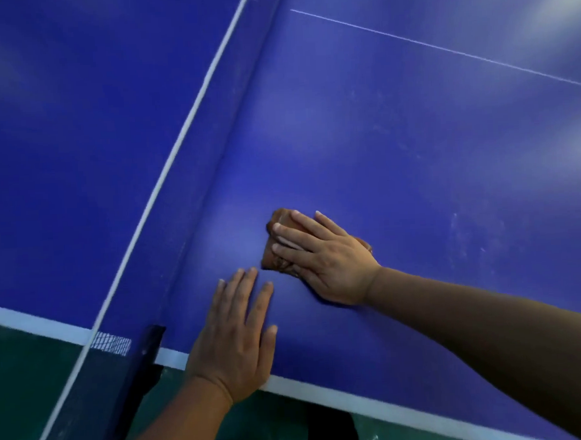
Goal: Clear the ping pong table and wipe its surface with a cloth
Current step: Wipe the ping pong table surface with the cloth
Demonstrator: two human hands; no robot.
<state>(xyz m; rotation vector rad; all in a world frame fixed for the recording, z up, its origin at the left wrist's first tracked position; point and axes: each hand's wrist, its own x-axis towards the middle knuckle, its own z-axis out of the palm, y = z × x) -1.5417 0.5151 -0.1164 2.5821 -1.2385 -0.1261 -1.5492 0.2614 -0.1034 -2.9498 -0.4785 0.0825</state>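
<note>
A blue ping pong table (413,152) fills most of the view. My right hand (321,258) lies flat with straight fingers on a folded brown cloth (276,240), pressing it onto the table close to the net. Most of the cloth is hidden under that hand. My left hand (238,337) rests palm down, fingers straight, on the table near its front edge, just left of the cloth and not touching it.
The net (166,179) with its white top band runs diagonally from lower left to top centre. Its dark post clamp (144,355) sits at the table's white front edge (325,396). Green floor (28,375) lies below. Faint dusty smudges (465,234) mark the right half.
</note>
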